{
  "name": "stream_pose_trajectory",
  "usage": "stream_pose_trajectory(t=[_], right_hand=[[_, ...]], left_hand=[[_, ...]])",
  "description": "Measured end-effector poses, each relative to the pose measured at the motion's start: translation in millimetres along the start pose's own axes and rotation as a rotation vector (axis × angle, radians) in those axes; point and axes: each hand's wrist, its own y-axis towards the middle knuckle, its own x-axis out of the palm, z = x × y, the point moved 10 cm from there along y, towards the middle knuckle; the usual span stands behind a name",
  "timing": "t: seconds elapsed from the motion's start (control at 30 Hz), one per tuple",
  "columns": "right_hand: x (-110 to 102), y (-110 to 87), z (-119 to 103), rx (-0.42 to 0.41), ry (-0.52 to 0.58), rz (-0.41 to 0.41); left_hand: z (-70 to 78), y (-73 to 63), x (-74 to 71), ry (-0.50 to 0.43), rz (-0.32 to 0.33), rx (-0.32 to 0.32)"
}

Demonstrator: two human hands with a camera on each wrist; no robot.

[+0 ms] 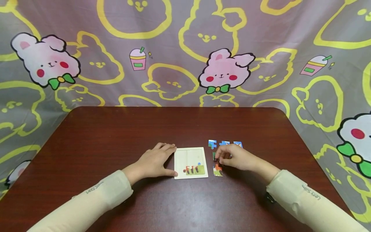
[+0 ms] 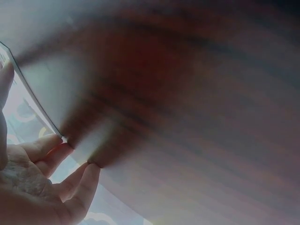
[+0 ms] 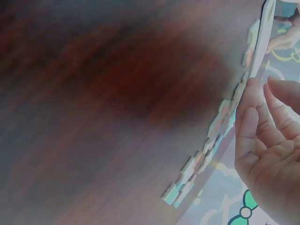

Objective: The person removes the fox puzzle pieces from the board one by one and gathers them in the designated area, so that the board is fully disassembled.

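Observation:
A square, pale puzzle tray (image 1: 188,158) lies on the table, with a few joined pieces (image 1: 195,170) showing green, red and black in its lower right part. My left hand (image 1: 155,161) is at the tray's left side, thumb and fingers spread, fingertips on its edge. Over the loose pieces right of the tray hovers my right hand (image 1: 236,158), fingers bent; the right wrist view shows a gap between thumb and forefinger. Just beside its fingertips is a dark green puzzle piece (image 1: 214,156), partly hidden. Nearer me lies an orange and green puzzle piece (image 1: 218,170).
Blue puzzle pieces lie in a row beyond the right hand, among them one at the left end (image 1: 212,143) and one at the right end (image 1: 238,143). The brown table (image 1: 145,125) reaches back to a patterned curtain (image 1: 174,42).

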Motion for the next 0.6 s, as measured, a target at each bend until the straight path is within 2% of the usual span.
stream_pose_trajectory(t=[0.17, 0.4, 0.6], right_hand=[[2, 7.8, -3, 0.0, -0.021, 0.01], [21, 25.0, -14, -0.004, 0.001, -0.051], [34, 41.9, -32, -0.076, -0.056, -0.064]], left_hand=[[-0.7, -0.3, -0.4, -0.004, 0.003, -0.001], [-2.1, 1.0, 1.4, 0.001, 0.005, -0.001], [-2.5, 1.4, 1.8, 0.011, 0.005, 0.003]])
